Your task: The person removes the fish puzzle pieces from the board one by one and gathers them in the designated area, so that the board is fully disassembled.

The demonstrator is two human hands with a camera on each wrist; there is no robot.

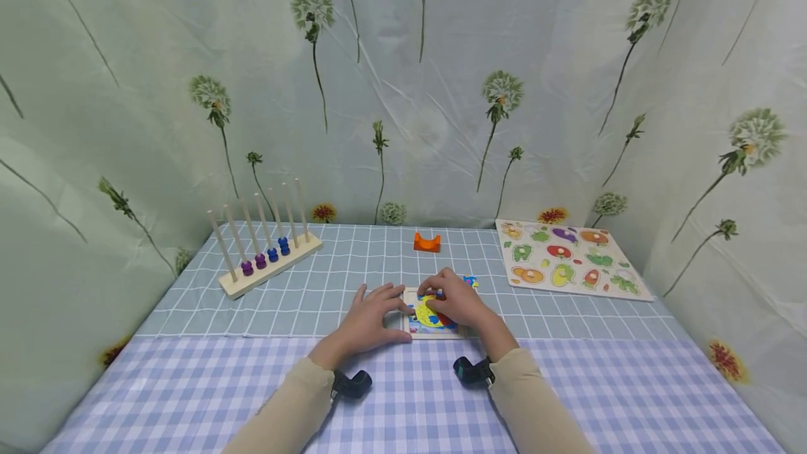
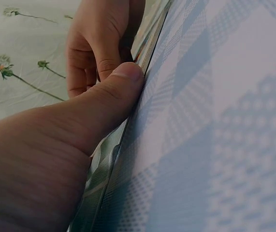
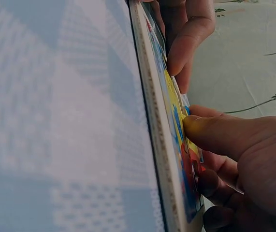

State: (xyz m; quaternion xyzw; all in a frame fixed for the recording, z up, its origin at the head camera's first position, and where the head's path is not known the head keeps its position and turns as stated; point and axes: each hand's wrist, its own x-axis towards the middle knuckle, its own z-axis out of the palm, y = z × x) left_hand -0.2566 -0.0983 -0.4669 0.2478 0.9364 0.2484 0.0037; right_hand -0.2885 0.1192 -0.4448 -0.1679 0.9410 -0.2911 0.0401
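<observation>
A small wooden jigsaw puzzle (image 1: 435,331) with a yellow, red and blue picture lies flat in front of me. My left hand (image 1: 373,317) rests at its left side, fingers spread, with the thumb by the near left corner. My right hand (image 1: 459,298) is over the puzzle's right part, fingers bent. Between its thumb and fingers it pinches a puzzle piece (image 3: 192,137), yellow where it shows, low against the picture; the fingers hide much of it. Past the right hand, a blue puzzle piece (image 1: 470,281) shows at the board's far right corner.
A wooden peg stand (image 1: 271,270) with purple and blue beads is at the back left. An orange block with a curved notch (image 1: 426,244) sits at the back middle. To the back right lies a vegetable knob-puzzle board (image 1: 570,258). A flowered curtain (image 1: 403,90) surrounds the table.
</observation>
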